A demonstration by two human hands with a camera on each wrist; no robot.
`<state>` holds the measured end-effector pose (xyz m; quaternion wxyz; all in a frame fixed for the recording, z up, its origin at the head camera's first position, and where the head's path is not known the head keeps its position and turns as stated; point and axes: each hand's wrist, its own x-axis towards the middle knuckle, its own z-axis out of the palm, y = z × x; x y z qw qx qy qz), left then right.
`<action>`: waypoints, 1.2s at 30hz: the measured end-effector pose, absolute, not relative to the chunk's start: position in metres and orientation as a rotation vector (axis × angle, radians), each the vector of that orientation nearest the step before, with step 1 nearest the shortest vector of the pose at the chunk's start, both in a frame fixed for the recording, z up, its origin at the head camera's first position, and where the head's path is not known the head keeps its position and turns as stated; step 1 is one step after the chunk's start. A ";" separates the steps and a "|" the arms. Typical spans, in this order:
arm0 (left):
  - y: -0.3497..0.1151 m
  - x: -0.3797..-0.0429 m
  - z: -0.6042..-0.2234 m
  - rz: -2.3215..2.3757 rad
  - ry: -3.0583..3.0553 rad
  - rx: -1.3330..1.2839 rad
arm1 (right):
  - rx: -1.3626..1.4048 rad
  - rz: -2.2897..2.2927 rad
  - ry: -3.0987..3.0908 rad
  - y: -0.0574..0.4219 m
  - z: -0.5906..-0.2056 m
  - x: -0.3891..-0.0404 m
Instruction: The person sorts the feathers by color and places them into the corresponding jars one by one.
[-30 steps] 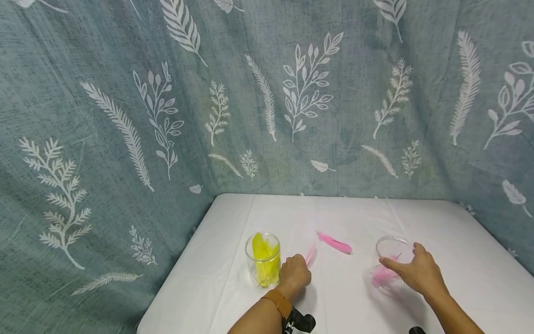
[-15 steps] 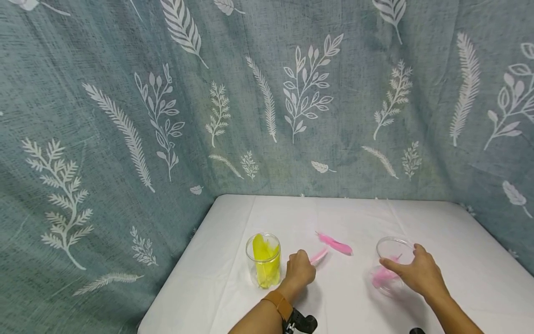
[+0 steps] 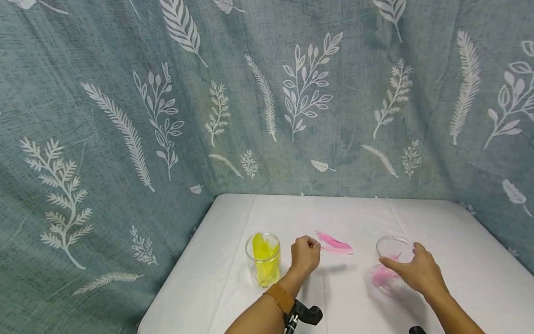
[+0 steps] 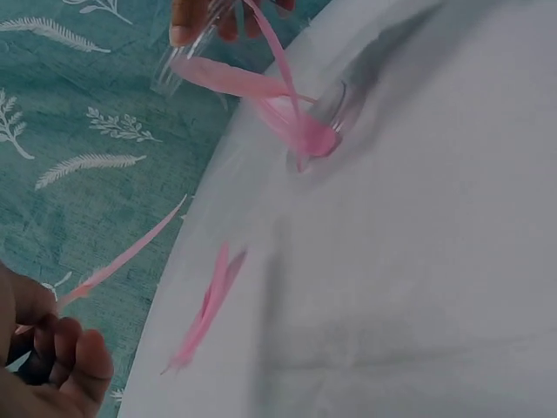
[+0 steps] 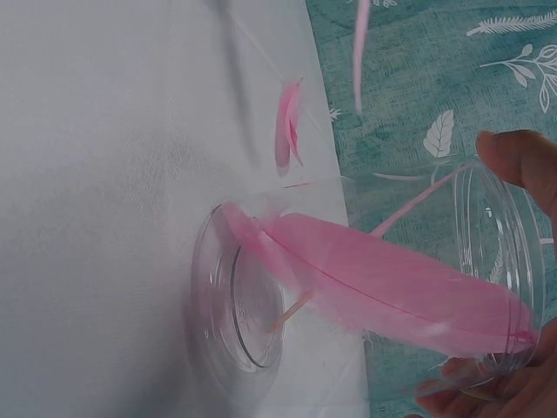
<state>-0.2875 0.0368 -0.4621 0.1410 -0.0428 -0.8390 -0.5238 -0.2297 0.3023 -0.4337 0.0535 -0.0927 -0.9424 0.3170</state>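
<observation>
My left hand (image 3: 306,254) pinches a pale pink feather (image 4: 130,254) by one end, lifted above the white table. In the right wrist view part of that feather (image 5: 359,52) shows near the top edge. Fingers and thumb of my right hand (image 3: 419,269) grip the rim of a clear plastic jar (image 3: 378,250), whose base rests on the table. Inside it are several pink feathers (image 5: 392,283). A brighter pink feather (image 3: 333,241) lies on the tabletop between the two hands, just beyond the left fingertips.
Left of my left hand stands a second clear jar (image 3: 252,271) holding yellow feathers (image 3: 267,260). The white-covered table (image 3: 354,306) ends at a grey-green curtain (image 3: 271,93) with white leaf prints, behind and at the left.
My left hand has risen off the table and moved forward and slightly right, lifting the pale pink feather with it. My right hand and its jar have stayed in place.
</observation>
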 end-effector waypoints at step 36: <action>0.072 -0.278 -0.377 -2.143 -2.032 -0.372 | -0.318 0.964 -2.859 0.302 -0.434 -0.229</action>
